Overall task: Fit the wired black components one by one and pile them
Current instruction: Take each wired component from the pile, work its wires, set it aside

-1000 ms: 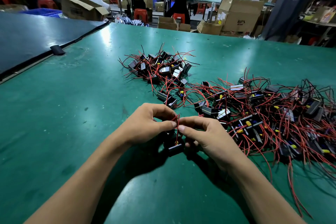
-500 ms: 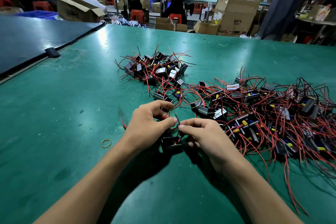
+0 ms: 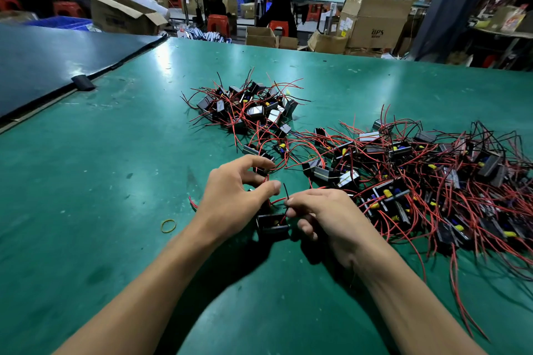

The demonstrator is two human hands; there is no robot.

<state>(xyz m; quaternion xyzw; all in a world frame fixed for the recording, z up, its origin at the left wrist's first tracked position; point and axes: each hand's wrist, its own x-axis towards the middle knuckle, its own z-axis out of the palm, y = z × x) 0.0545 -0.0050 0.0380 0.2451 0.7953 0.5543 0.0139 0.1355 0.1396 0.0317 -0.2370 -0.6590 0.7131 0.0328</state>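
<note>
We see both forearms stretched over the green table [image 3: 115,167], hands close together but not touching. The right hand [image 3: 326,216] pinches the wires [image 3: 285,196] rising from a black component [image 3: 272,226] that lies on the table between the hands. The left hand [image 3: 236,202] arches beside it, fingers bent, and we cannot tell whether it grips anything. A cardboard box [image 3: 375,20] behind reads "BPS".

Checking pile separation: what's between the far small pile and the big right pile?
Head view: no bare gap; loose components and red wires bridge them.
</note>
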